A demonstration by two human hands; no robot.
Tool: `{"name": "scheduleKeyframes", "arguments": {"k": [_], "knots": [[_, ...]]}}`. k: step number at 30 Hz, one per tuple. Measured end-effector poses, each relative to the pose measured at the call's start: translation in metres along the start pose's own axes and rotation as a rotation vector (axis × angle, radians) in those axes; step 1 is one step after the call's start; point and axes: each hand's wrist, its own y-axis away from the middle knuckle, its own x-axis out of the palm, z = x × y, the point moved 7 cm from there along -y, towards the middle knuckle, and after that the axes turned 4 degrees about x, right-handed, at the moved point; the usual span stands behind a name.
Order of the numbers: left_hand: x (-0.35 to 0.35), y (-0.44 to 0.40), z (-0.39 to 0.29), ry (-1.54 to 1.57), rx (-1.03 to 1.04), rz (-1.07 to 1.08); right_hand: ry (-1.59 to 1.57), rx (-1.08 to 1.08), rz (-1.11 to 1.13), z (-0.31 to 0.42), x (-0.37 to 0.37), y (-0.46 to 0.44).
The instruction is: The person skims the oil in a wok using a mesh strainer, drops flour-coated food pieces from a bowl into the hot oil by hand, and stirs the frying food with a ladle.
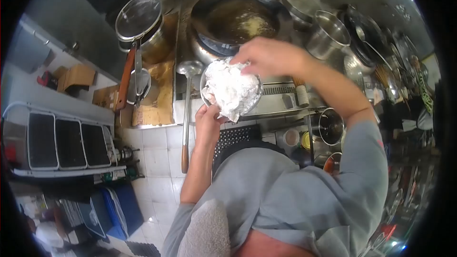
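A metal bowl (260, 96) is heaped with white, flour-coated pieces (233, 88). My left hand (208, 120) grips the near left side of this bowl, its fingers closed at the rim. Over the far right of the heap reaches my right hand (271, 57), blurred by motion. Its fingers bend down at the white pieces; whether they pinch one I cannot make out. Just beyond, a large dark wok (212, 12) sits on the stove, with a pale foamy patch (254, 24) in the liquid inside.
A long-handled ladle (187, 109) lies left of the bowl. A wire strainer (139, 16) rests over a pot (159, 50) at the far left. Metal pots (328, 33) stand right of the wok. A bamboo brush (301, 93) is near the counter's front edge.
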Motion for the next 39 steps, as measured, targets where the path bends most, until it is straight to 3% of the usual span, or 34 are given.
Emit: {"name": "scheduleKeyframes", "arguments": {"k": [5, 9, 10, 13, 15, 17, 21, 23, 26, 30, 31, 32, 34, 36, 37, 38, 39], "knots": [[0.005, -0.011, 0.0, 0.037, -0.005, 0.087, -0.125, 0.2, -0.136, -0.031, 0.037, 0.009], [0.01, -0.022, 0.002, 0.061, -0.016, 0.11, -0.231, 0.21, -0.161, -0.033, 0.017, 0.007], [0.011, -0.025, 0.002, 0.07, -0.012, 0.115, -0.216, 0.124, -0.147, -0.031, 0.022, 0.004], [0.022, -0.033, -0.008, 0.091, 0.02, 0.121, -0.178, 0.062, -0.162, -0.037, -0.012, -0.012], [0.028, -0.035, -0.012, 0.105, 0.035, 0.101, -0.407, 0.272, -0.122, -0.054, -0.054, -0.02], [0.029, -0.038, -0.016, 0.116, 0.047, 0.062, -0.56, 0.246, -0.263, -0.079, -0.093, -0.033], [0.009, -0.043, -0.011, 0.128, 0.078, -0.037, -0.292, 0.313, -0.344, -0.133, -0.105, -0.069], [0.007, -0.032, -0.015, 0.13, 0.09, -0.066, -0.026, 0.272, -0.448, -0.176, -0.066, -0.093], [-0.003, -0.017, -0.016, 0.116, 0.079, -0.105, 0.088, 0.446, -0.324, -0.231, 0.013, -0.118], [-0.016, -0.005, -0.012, 0.101, 0.093, -0.13, 0.282, 0.531, -0.365, -0.259, 0.032, -0.134], [-0.026, -0.009, -0.005, 0.086, 0.088, -0.133, 0.209, 0.578, -0.377, -0.214, -0.001, -0.121], [-0.036, -0.01, -0.002, 0.068, 0.083, -0.137, 0.303, 0.405, -0.39, -0.218, -0.008, -0.136], [-0.03, -0.006, -0.009, 0.051, 0.074, -0.096, 0.131, 0.178, -0.511, -0.152, -0.047, -0.124], [-0.025, -0.004, -0.016, 0.055, 0.07, -0.07, -0.071, 0.16, -0.214, -0.077, -0.046, -0.102], [-0.024, -0.004, -0.018, 0.041, 0.064, -0.059, -0.057, -0.082, -0.146, -0.034, -0.035, -0.082], [-0.022, -0.006, -0.018, 0.029, 0.057, -0.043, 0.032, -0.091, 0.017, -0.006, -0.017, -0.066], [-0.02, -0.007, -0.018, 0.03, 0.048, -0.025, -0.137, -0.002, 0.125, -0.012, 0.013, -0.057]]}}
